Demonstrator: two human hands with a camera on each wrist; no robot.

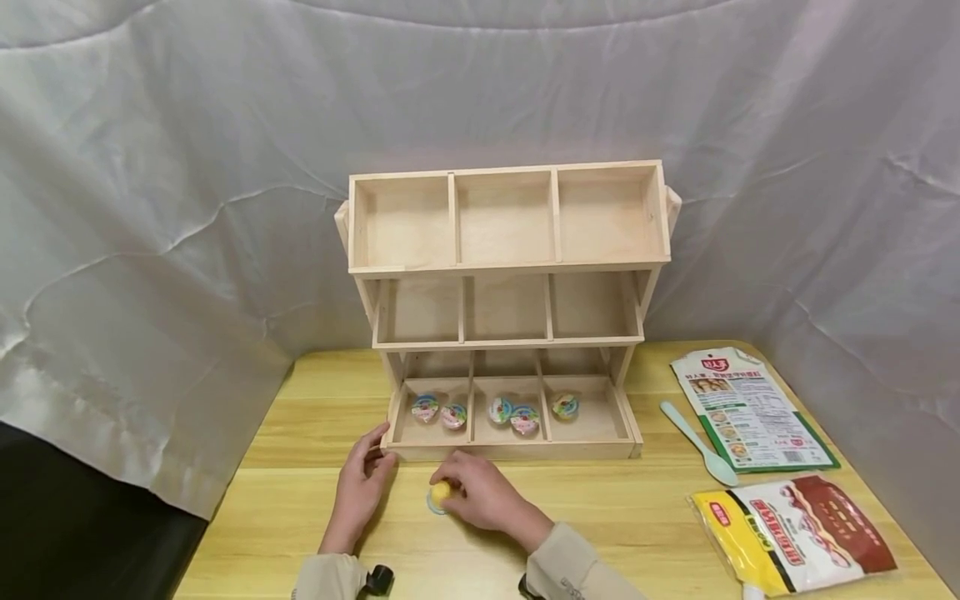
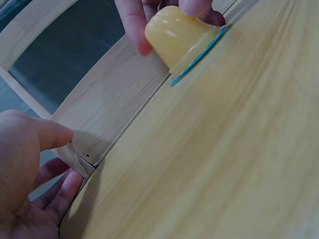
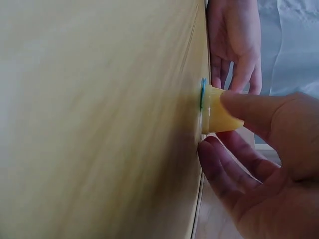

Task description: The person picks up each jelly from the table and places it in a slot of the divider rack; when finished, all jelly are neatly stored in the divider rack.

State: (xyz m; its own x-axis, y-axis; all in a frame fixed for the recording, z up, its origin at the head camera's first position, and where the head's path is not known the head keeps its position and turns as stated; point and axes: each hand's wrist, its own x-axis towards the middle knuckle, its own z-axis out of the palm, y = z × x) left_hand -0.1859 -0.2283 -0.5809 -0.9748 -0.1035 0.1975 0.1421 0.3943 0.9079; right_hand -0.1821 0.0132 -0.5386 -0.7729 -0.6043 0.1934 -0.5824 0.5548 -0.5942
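Observation:
A yellow jelly cup (image 1: 440, 492) with a blue-edged lid stands lid-down at the table, in front of the wooden shelf (image 1: 517, 452). My right hand (image 1: 480, 493) pinches it between thumb and fingers; the right wrist view shows the thumb on the cup (image 3: 222, 112). My left hand (image 1: 362, 485) is at the shelf's front left corner, its thumb by the front board and its other fingers along the side, as the left wrist view shows at the corner block (image 2: 77, 160). Several jelly cups (image 1: 525, 420) lie in the three bottom compartments.
Two upper tiers (image 1: 510, 268) of the shelf rise behind the bottom one. To the right lie a pale green spoon (image 1: 701, 443), a white and green packet (image 1: 757, 410) and a yellow, white and red packet (image 1: 795, 533). Grey cloth (image 1: 187, 208) hangs around the table.

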